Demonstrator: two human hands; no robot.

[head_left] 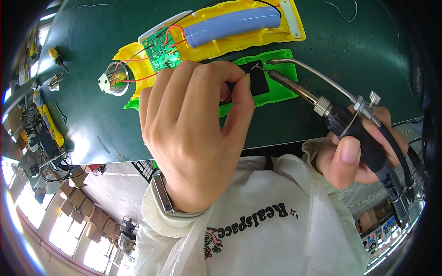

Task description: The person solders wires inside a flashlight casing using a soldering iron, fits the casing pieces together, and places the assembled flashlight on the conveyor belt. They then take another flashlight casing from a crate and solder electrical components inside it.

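My right hand (pixel 363 152) grips a soldering iron (pixel 338 117) by its black handle. A curved metal feed tube (pixel 317 76) is clamped along the iron. Both tips reach over a black panel (pixel 258 83) set in a green plastic casing half (pixel 286 76). At the panel's left edge, my left hand (pixel 193 106) is closed in a pinch, thumb against forefinger, close to the iron's tip. What it pinches is too small or hidden to make out. Behind it, a yellow casing half (pixel 221 50) holds a blue cylindrical battery (pixel 235 25) and a green circuit board (pixel 162 49) with red and black wires.
A silver lamp reflector (pixel 115 79) sits at the yellow casing's left end. Farther left on the green table (pixel 92 119) lie a yellow-handled tool (pixel 56 56) and a small metal part (pixel 55 82). Thin wire scraps (pixel 352 14) lie at the back. Cardboard boxes (pixel 87 209) are stacked beyond the table.
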